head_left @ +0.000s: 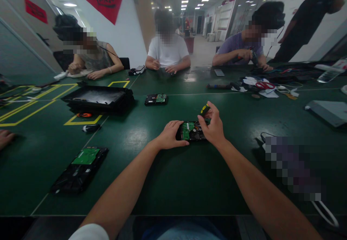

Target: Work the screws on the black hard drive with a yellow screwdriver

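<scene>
A hard drive (193, 131) lies on the green table in front of me, its green circuit board facing up. My left hand (171, 136) grips the drive's left end, thumb along the near edge and fingers over the far one. In my right hand (213, 125) is a screwdriver (205, 109) with a yellow and black handle, held between thumb and fingers above the drive's right end. The screwdriver's tip is hidden behind the hand. Part of the drive's right side is also covered by that hand.
Another hard drive (80, 168) lies at the near left, and one more (156, 99) sits further back. A black tray-like case (99, 99) stands on the left. Scissors (265, 85) and clutter lie at the back right. Several people sit across the table (173, 182).
</scene>
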A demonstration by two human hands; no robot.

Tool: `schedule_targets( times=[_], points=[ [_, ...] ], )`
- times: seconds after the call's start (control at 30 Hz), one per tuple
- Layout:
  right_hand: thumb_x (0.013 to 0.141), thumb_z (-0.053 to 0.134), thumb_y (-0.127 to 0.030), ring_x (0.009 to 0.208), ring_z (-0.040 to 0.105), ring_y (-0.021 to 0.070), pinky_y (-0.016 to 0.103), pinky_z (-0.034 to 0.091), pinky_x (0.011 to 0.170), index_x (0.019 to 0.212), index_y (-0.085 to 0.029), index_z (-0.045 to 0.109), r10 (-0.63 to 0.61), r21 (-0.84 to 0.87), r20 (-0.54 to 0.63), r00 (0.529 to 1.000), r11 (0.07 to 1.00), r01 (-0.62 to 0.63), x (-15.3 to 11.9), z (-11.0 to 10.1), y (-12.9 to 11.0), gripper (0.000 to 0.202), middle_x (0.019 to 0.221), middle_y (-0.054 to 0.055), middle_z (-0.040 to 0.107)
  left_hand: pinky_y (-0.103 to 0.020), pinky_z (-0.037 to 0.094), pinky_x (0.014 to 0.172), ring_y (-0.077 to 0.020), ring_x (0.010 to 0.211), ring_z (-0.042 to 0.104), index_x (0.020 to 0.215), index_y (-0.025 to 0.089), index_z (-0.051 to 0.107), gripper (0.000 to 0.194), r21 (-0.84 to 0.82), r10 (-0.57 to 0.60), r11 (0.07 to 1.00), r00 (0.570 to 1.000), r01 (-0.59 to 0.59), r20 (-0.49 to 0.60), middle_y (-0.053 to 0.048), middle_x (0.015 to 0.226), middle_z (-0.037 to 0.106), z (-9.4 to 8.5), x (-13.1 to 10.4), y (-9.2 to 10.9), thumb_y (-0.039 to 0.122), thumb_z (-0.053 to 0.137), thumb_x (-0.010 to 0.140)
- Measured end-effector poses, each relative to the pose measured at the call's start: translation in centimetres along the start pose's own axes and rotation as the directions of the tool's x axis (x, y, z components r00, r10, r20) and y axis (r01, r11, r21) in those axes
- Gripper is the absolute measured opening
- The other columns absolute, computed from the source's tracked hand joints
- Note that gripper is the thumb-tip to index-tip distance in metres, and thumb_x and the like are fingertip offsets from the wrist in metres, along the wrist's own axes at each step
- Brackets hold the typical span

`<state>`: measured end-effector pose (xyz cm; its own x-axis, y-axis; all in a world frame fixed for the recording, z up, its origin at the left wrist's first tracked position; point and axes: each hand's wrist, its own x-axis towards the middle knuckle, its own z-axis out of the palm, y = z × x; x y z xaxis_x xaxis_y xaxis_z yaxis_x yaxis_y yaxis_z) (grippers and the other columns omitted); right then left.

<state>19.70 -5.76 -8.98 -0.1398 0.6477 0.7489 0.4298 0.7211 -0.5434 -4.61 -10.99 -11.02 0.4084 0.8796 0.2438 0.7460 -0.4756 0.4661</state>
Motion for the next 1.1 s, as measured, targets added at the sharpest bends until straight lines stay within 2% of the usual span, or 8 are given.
schedule_targets(
  times=[0.13, 0.33, 0.5, 0.7, 0.9, 1.1],
  points=[
    [0.102, 0.055, -0.036, 0.101, 0.071, 0.0257, 0.050, 0.061, 0.094, 0.160, -0.032, 0.027, 0.001, 0.041, 0.027, 1.000, 0.999, -0.002, 0.01, 0.04, 0.07, 0.065, 0.132, 0.011, 0.064, -0.056, 0.036, 0.119, -0.0378, 0.140, 0.045, 0.153, 0.017, 0.042, 0.105, -0.002, 0.000, 1.000, 1.000, 0.000, -0.004, -0.019, 0.148, 0.051, -0.11, -0.01, 0.08, 0.074, 0.075, 0.071],
    [0.098, 0.064, -0.040, 0.094, 0.071, 0.0264, 0.051, 0.063, 0.089, 0.158, -0.030, 0.030, 0.015, 0.011, 0.016, 1.000, 1.000, -0.015, -0.04, 0.01, 0.25, 0.070, 0.130, 0.012, 0.063, -0.055, 0.036, 0.119, -0.0369, 0.139, 0.045, 0.153, 0.015, 0.041, 0.107, 0.001, -0.002, 1.000, 1.000, 0.002, -0.005, -0.019, 0.148, 0.051, -0.02, -0.01, 0.02, 0.075, 0.075, 0.071],
    [0.102, 0.056, -0.036, 0.100, 0.071, 0.0262, 0.051, 0.062, 0.094, 0.161, -0.030, 0.023, 0.020, 0.069, 0.055, 0.998, 0.997, -0.024, -0.02, 0.05, 0.14, 0.068, 0.134, 0.013, 0.061, -0.055, 0.036, 0.120, -0.0371, 0.139, 0.046, 0.153, 0.017, 0.042, 0.106, 0.001, 0.009, 1.000, 1.000, -0.009, -0.011, -0.019, 0.148, 0.051, 0.07, 0.00, 0.02, 0.074, 0.075, 0.071],
    [0.096, 0.066, -0.038, 0.093, 0.070, 0.0253, 0.051, 0.063, 0.089, 0.156, -0.032, 0.032, 0.001, 0.012, 0.015, 1.000, 1.000, -0.001, 0.00, 0.07, -0.08, 0.070, 0.133, 0.011, 0.061, -0.056, 0.036, 0.119, -0.0373, 0.139, 0.046, 0.153, 0.017, 0.041, 0.106, -0.010, 0.004, 1.000, 1.000, -0.005, -0.013, -0.019, 0.148, 0.051, 0.02, 0.04, 0.08, 0.074, 0.076, 0.071],
    [0.101, 0.057, -0.035, 0.101, 0.070, 0.0253, 0.050, 0.062, 0.092, 0.160, -0.032, 0.025, 0.001, 0.034, 0.054, 0.999, 0.999, -0.003, 0.04, -0.06, -0.10, 0.068, 0.140, 0.012, 0.059, -0.056, 0.036, 0.119, -0.0376, 0.139, 0.045, 0.153, 0.017, 0.042, 0.107, -0.018, -0.007, 1.000, 1.000, 0.007, -0.007, -0.019, 0.148, 0.051, -0.06, 0.03, 0.12, 0.074, 0.076, 0.070],
    [0.097, 0.064, -0.041, 0.094, 0.070, 0.0259, 0.052, 0.062, 0.090, 0.157, -0.033, 0.034, -0.030, -0.039, 0.017, 0.999, 0.999, 0.031, 0.07, -0.23, -0.03, 0.068, 0.142, 0.011, 0.058, -0.057, 0.036, 0.119, -0.0376, 0.140, 0.045, 0.153, 0.018, 0.042, 0.106, -0.015, 0.000, 1.000, 1.000, 0.000, -0.005, -0.019, 0.148, 0.051, -0.02, 0.03, 0.04, 0.074, 0.076, 0.070]
  ],
)
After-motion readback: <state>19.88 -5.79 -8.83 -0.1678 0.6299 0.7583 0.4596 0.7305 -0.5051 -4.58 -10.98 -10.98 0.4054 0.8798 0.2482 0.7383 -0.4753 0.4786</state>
